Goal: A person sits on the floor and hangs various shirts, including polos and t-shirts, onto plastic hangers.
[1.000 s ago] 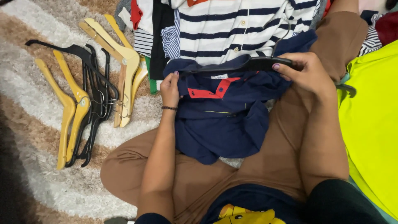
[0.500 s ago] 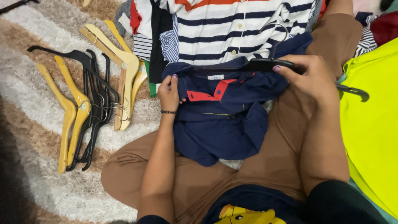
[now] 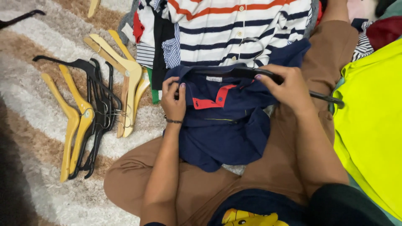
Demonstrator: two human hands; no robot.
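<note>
A pile of yellow and black hangers (image 3: 90, 113) lies on the striped rug (image 3: 33, 138) at left. The left hand (image 3: 173, 100) pinches the collar of a navy polo shirt (image 3: 228, 125) with red placket, crumpled across the person's lap. The right hand (image 3: 289, 90) grips a black hanger (image 3: 259, 75) at the shirt's shoulder.

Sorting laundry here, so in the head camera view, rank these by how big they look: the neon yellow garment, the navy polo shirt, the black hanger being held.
1. neon yellow garment, partly out of frame
2. navy polo shirt, bunched up
3. black hanger, partly hidden
</note>
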